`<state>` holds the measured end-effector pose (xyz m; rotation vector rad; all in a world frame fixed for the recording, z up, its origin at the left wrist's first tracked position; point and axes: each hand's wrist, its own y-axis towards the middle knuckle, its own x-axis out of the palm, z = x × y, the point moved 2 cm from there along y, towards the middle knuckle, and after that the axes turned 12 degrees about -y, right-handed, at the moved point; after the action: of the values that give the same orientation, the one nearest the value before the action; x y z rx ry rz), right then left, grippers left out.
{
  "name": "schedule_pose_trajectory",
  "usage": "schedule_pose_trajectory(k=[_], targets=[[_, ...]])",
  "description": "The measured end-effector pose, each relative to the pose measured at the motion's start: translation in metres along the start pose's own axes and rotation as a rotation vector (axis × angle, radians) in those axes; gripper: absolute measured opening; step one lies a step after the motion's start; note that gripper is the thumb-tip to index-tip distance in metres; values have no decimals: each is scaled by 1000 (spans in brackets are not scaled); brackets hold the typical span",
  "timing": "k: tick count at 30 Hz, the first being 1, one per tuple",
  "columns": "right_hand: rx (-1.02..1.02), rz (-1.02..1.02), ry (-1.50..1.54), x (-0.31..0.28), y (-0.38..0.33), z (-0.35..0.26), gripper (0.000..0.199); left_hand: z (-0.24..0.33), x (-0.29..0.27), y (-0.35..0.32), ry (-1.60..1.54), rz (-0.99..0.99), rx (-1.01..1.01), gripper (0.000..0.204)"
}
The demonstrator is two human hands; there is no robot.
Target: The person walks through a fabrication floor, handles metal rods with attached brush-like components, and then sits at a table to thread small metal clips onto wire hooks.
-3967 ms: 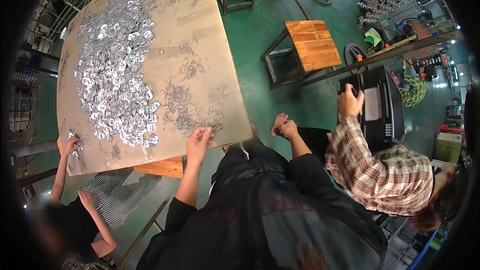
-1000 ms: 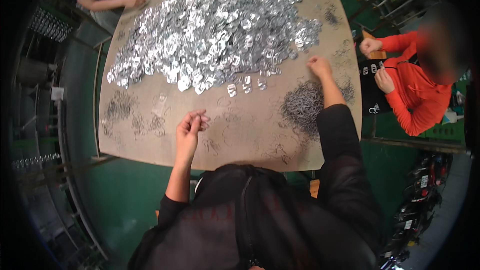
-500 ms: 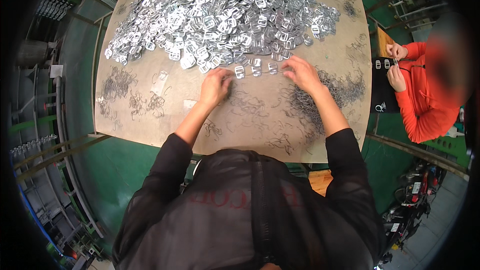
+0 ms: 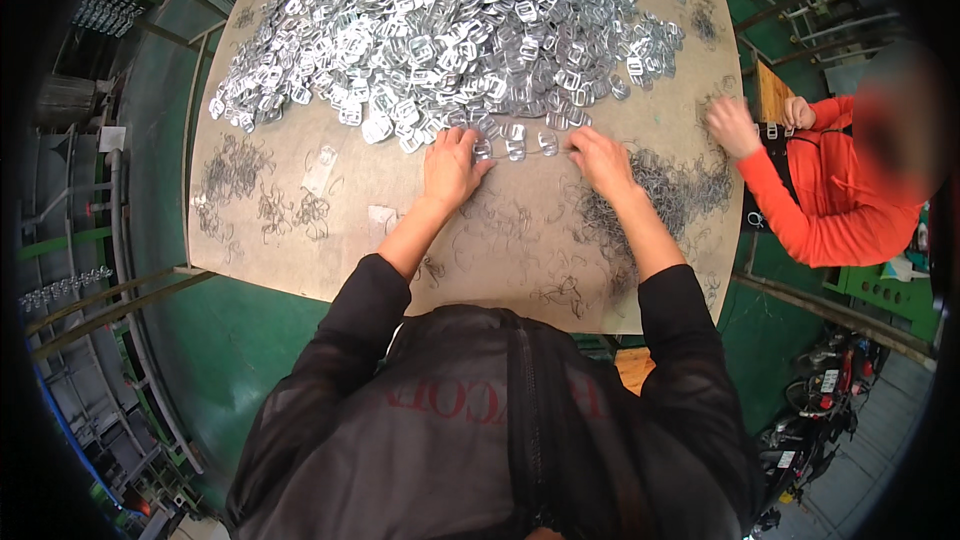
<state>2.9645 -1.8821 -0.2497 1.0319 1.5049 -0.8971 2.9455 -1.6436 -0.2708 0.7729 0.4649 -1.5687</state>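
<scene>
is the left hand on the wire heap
No, the left hand is at a buckle, while the wire heap lies by the right forearm.

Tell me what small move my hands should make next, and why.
I'd probably ease your right hand slightly left to steady the rightmost buckle of the short row. That hand is just beside it, while your left hand is at the leftmost buckle. Whether your right hand pinches a wire is too small to tell.
</scene>
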Motion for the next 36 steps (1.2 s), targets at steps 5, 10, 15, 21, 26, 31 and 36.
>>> schedule_pose_trajectory(k=[5, 10, 15, 21, 26, 31, 36], targets=[[-21, 95, 24, 3, 5, -1, 14, 0, -2, 3, 3, -10, 12, 34], [-30, 28, 35, -3, 5, -6, 17, 1, -3, 4, 4, -33, 5, 34], [0, -32, 28, 5, 5, -1, 17, 0, -3, 4, -2, -34, 9, 34], [4, -44, 26, 7, 7, 0, 14, -1, -3, 4, -15, -27, 13, 34], [-28, -66, -17, 6, 12, 3, 10, -1, -3, 5, -15, -30, 9, 35], [-64, -83, -98, -2, 20, 7, 8, 0, -3, 6, -4, -50, -9, 35], [-126, -50, -222, -5, 23, 9, 7, 3, -2, 10, 24, -71, -31, 34]])
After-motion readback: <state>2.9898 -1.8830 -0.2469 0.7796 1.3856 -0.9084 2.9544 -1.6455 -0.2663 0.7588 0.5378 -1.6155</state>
